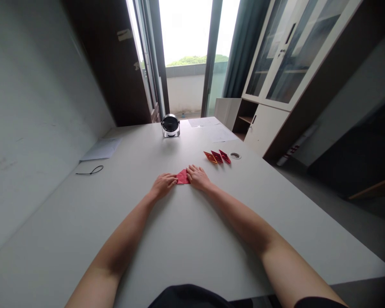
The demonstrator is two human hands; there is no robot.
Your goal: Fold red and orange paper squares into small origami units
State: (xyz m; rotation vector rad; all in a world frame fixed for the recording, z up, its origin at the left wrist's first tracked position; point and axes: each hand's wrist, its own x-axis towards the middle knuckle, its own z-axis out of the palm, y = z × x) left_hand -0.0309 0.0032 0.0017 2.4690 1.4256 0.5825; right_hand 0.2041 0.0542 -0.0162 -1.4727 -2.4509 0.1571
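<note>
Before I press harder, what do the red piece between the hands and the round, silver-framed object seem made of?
The red piece: likely matte paper, judging by its dull surface and straight, folded-looking edges. The round object: glossy frame, metal or metal-look plastic; its bright highlights fit either.

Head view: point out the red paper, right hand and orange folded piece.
Red paper (183,177): head view, middle of visible part.
Right hand (198,176): head view, back of hand.
Orange folded piece (210,157): head view, its middle.

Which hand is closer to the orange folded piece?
Right. The right hand lies on the red paper, left of the orange folded piece and nearer the person; the left hand is farther left, at the paper's other side.
</note>
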